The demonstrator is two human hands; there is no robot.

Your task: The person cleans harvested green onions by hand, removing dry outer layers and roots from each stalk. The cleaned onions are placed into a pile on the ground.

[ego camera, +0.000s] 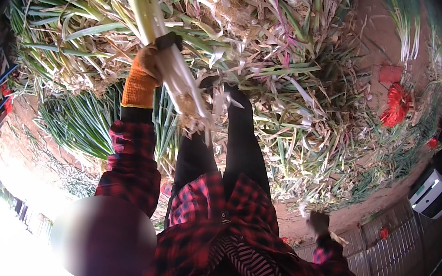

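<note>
My left hand (152, 62), in an orange knit glove with dark fingertips, grips a small bunch of long green onions (177, 71). Their white shanks and rooty ends slant down over my legs, and their green tops run out past the upper edge. Out to the right, away from the bunch, is my right hand (319, 222) in a dark glove. It is blurred, and pale shreds show near it; whether its fingers hold anything is unclear. A blurred pale strip of onion skin (231, 100) shows beside the root ends.
A heap of onions and dry leaves (235, 13) spreads before me. Green onion tops (79, 122) lie at left. Red ties (396, 105) lie on the ground at right, near an onion bunch (410, 37). A white vehicle (433, 195) and metal panels (387, 243) stand farther right.
</note>
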